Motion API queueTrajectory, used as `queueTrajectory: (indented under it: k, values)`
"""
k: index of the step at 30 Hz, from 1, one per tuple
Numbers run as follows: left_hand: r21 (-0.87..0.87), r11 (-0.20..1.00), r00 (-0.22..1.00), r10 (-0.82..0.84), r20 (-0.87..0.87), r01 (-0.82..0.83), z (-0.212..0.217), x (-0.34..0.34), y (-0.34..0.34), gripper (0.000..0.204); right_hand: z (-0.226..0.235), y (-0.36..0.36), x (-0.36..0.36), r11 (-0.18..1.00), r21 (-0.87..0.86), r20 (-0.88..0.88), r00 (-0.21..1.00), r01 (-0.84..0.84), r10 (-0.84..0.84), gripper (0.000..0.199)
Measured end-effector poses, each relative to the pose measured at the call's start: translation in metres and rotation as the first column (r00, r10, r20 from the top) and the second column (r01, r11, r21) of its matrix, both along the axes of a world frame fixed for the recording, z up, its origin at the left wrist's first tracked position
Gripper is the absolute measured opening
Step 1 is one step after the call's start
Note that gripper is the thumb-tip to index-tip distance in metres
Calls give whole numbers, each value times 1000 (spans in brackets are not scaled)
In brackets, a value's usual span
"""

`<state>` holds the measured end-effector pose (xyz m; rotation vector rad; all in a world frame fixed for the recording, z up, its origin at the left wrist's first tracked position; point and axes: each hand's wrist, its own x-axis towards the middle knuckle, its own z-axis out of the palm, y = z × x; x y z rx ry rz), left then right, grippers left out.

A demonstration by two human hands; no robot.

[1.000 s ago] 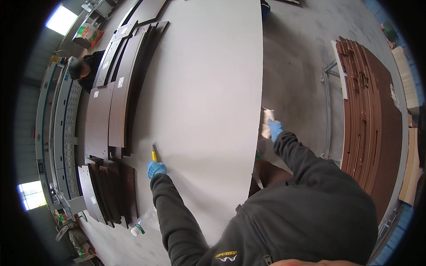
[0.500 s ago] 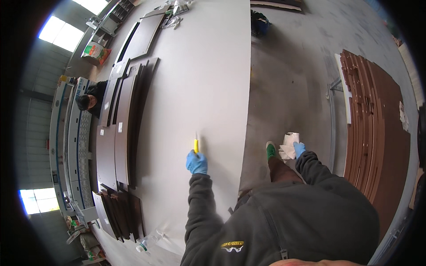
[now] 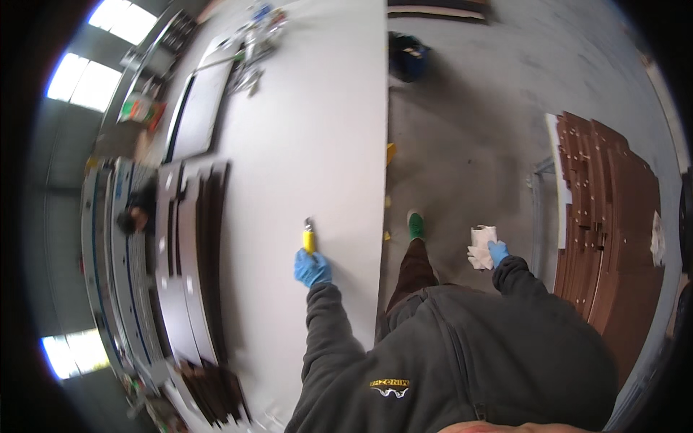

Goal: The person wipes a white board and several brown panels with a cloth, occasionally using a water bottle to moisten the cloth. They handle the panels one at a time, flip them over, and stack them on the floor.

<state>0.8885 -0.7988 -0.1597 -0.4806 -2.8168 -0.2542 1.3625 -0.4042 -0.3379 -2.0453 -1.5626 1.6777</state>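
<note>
My left hand (image 3: 312, 268), in a blue glove, is closed around a yellow-handled tool (image 3: 309, 241) with a short metal tip pointing away from me. It is over the long pale table (image 3: 303, 144); whether the tool touches the surface I cannot tell. Out to my right, above the floor, my gloved right hand (image 3: 498, 252) grips a folded white cloth (image 3: 481, 247), whose loose end hangs down. Dark brown panels (image 3: 189, 267) lie in overlapping stacks along the table's left side, apart from my left hand.
Brown boards (image 3: 613, 209) are stacked on a metal-framed stand at right. A dark bin (image 3: 409, 56) stands on the floor beyond the table edge. Clear plastic bags (image 3: 253, 50) lie at the table's far end. Across the table, a person (image 3: 137, 216) is beside a long machine (image 3: 119, 260).
The stacks, bin and bags have shifted nearer in view as I move forward along the table. My left hand still holds the tool, my right the cloth. My shoe shows farther left.
</note>
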Motion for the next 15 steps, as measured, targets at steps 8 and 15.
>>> queueTrajectory:
  k: [8, 15]
  values:
    - [-117, 945, 945, 283, -165, -304, 33, -324, 165, 50, 71, 93, -78, 1000, 22, -124, 992, -4, 7, 38]
    - [-323, 921, 953, -273, -135, 218, 31, -374, 342, 81, 99, 129, -139, 885, -465, -689, 631, -6, -358, 40]
